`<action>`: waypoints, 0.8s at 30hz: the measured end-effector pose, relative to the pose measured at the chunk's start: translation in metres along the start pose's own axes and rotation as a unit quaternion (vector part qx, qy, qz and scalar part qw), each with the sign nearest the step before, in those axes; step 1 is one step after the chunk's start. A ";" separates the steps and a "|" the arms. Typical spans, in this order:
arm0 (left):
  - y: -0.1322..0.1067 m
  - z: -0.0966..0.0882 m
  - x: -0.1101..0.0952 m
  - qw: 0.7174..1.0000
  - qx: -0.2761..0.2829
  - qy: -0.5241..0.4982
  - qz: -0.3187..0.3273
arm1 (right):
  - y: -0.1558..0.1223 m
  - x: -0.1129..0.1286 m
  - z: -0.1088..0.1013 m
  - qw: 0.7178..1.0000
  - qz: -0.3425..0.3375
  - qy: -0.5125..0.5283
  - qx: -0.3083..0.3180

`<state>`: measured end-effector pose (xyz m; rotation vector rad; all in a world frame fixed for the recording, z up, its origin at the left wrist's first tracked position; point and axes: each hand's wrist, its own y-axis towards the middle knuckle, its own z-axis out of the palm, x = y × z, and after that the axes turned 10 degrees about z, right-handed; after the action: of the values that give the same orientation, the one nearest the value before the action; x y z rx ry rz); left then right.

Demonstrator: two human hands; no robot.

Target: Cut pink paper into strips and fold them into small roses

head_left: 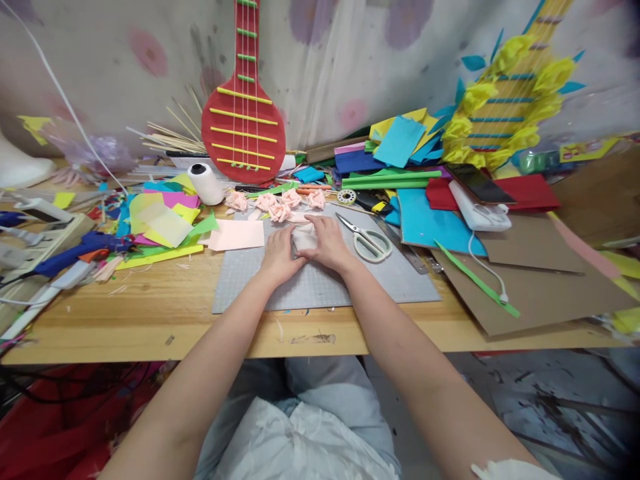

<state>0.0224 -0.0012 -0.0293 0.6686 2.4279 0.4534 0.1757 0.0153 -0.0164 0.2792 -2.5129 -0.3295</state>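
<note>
On the grey cutting mat (390,277), both hands press on a small folded piece of pale pink paper (303,238). My left hand (278,257) rests on its left edge with fingers curled down. My right hand (328,243) covers its right side, fingers closed over it. Several pink paper roses (278,203) lie just beyond the hands. White-handled scissors (369,241) sit on the mat right of my right hand. A flat pink sheet (237,235) lies to the left.
A blue glue gun (80,252) and a power strip (40,233) lie at left. White thread spool (205,184), red paper guitar (243,120), coloured foam sheets (400,143), a phone (480,183), a white charger (480,212) and brown cardboard (540,293) crowd the wooden table (150,313).
</note>
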 end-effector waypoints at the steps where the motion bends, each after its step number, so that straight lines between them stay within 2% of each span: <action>1: 0.000 0.000 0.000 1.000 0.001 -0.001 0.002 | 0.000 0.000 0.002 1.000 0.003 -0.014 -0.002; 15: 0.001 0.000 0.000 1.000 0.021 -0.004 -0.001 | 0.008 0.014 0.019 0.988 0.055 -0.083 -0.116; 19: 0.000 -0.001 -0.002 1.000 0.006 -0.014 -0.005 | 0.011 0.009 0.017 0.984 0.091 -0.042 -0.145; 24: -0.002 -0.004 -0.004 0.998 -0.023 -0.043 -0.034 | 0.015 -0.011 0.008 0.979 0.151 0.048 -0.128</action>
<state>0.0217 -0.0053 -0.0252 0.5717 2.3439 0.4431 0.1777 0.0336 -0.0241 -0.1832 -2.3405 -0.4954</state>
